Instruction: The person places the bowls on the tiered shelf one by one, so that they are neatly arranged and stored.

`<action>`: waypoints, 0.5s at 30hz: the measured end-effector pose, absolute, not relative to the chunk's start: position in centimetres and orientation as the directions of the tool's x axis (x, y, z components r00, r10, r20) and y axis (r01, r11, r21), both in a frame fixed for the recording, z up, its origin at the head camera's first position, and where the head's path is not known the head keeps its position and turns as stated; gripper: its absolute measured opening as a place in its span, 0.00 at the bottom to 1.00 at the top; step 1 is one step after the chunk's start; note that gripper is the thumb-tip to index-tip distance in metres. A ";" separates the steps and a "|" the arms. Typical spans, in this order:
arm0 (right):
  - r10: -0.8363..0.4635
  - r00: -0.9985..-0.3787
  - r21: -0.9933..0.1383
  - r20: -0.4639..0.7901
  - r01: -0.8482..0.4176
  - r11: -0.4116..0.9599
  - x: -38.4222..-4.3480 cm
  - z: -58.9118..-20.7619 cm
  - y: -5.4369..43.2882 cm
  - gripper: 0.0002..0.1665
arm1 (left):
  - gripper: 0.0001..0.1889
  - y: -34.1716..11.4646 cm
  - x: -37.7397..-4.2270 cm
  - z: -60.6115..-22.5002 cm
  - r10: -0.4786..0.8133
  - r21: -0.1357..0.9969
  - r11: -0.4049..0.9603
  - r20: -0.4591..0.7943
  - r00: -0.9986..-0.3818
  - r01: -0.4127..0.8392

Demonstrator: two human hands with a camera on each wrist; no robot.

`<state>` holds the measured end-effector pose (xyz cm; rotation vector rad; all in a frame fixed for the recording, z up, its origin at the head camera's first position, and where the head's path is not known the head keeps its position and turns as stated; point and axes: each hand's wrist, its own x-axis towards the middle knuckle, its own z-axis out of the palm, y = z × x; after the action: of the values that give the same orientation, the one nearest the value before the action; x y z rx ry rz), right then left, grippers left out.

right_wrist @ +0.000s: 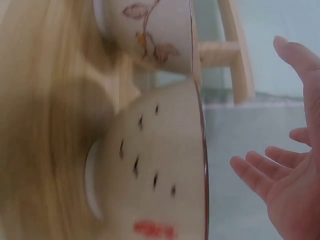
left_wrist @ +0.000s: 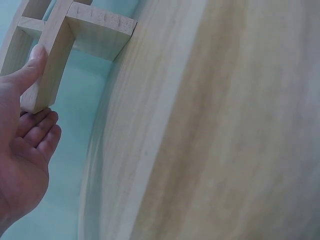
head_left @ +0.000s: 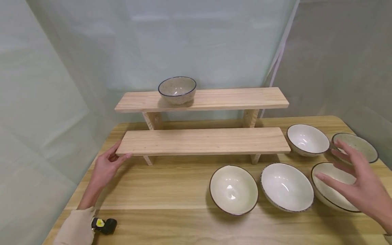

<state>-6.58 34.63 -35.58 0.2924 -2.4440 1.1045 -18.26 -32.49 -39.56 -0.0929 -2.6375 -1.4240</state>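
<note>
At the left end of the lower board of a two-tier wooden shelf [head_left: 202, 141], my left hand [head_left: 107, 166] holds the corner. In the left wrist view its thumb lies on the board's front edge [left_wrist: 52, 70], with the fingers curled at the end. My right hand [head_left: 361, 177] hovers with spread fingers over the bowls on the right, holding nothing. Beneath it are a cream bowl with a dark rim [head_left: 330, 175] and a greyish-green bowl [head_left: 356, 144]. In the right wrist view, a bowl with black dashes [right_wrist: 150, 160] stands beside that hand, apart from it.
A speckled blue-rimmed bowl [head_left: 177, 91] sits on the upper board. On the wooden table [head_left: 159, 221] stand another cream bowl [head_left: 233, 190], a white bowl [head_left: 287, 187] and a white bowl farther back [head_left: 307, 139]. Pale sheeting [head_left: 199, 44] hangs behind the shelf.
</note>
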 end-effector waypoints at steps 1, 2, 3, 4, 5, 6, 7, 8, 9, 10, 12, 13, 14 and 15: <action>0.005 -0.882 -0.665 0.472 -0.352 0.659 -6.4 -35.7 35.0 0.66 | 0.41 -32.5 -18.3 -39.6 -0.013 0.826 0.550 0.156 -0.988 0.123; 0.023 -0.881 -0.669 0.473 -0.342 0.660 -6.1 -35.9 35.3 0.66 | 0.41 -32.5 -18.3 -39.6 -0.013 0.827 0.549 0.156 -0.988 0.123; 0.041 -0.879 -0.672 0.475 -0.332 0.662 -5.9 -36.1 35.6 0.66 | 0.41 -32.5 -18.3 -39.6 -0.014 0.826 0.549 0.157 -0.987 0.124; 0.059 -0.875 -0.672 0.481 -0.325 0.665 -5.7 -36.3 35.9 0.66 | 0.42 -32.4 -18.3 -39.7 -0.014 0.827 0.549 0.158 -0.987 0.124; 0.078 -0.869 -0.672 0.488 -0.317 0.669 -5.5 -36.6 36.1 0.65 | 0.42 -32.4 -18.4 -39.7 -0.014 0.827 0.549 0.158 -0.987 0.124; 0.095 -0.861 -0.671 0.499 -0.314 0.671 -5.3 -36.8 36.3 0.65 | 0.42 -32.4 -18.4 -39.7 -0.013 0.827 0.548 0.159 -0.987 0.126; 0.111 -0.853 -0.668 0.510 -0.311 0.676 -5.1 -37.0 36.6 0.65 | 0.42 -32.4 -18.4 -39.7 -0.012 0.827 0.547 0.160 -0.987 0.127; 0.126 -0.847 -0.665 0.517 -0.305 0.682 -4.9 -37.2 36.8 0.64 | 0.42 -32.4 -18.5 -39.7 -0.011 0.828 0.545 0.160 -0.987 0.128; 0.140 -0.842 -0.664 0.522 -0.298 0.686 -4.7 -37.5 37.0 0.64 | 0.42 -32.4 -18.5 -39.7 -0.011 0.831 0.541 0.158 -0.987 0.127; 0.151 -0.837 -0.662 0.526 -0.291 0.691 -4.6 -37.6 37.1 0.64 | 0.42 -32.4 -18.5 -39.7 -0.013 0.835 0.536 0.154 -0.988 0.123; 0.167 -0.837 -0.666 0.521 -0.276 0.693 -4.3 -38.1 37.4 0.63 | 0.43 -32.3 -18.4 -39.7 -0.016 0.838 0.533 0.151 -0.988 0.120; 0.174 -0.839 -0.671 0.516 -0.270 0.691 -4.3 -38.3 37.5 0.62 | 0.43 -32.4 -18.4 -39.6 -0.018 0.838 0.533 0.149 -0.989 0.117; 0.180 -0.840 -0.677 0.513 -0.266 0.686 -4.2 -38.5 37.6 0.62 | 0.43 -32.4 -18.4 -39.6 -0.019 0.838 0.534 0.148 -0.989 0.115; 0.186 -0.841 -0.685 0.509 -0.264 0.679 -4.1 -38.7 37.7 0.61 | 0.43 -32.4 -18.3 -39.6 -0.021 0.837 0.536 0.147 -0.989 0.113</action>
<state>-4.05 37.73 -38.67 0.0602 -2.3369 1.0711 -18.33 -32.37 -39.61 -0.0797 -2.6287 -1.4474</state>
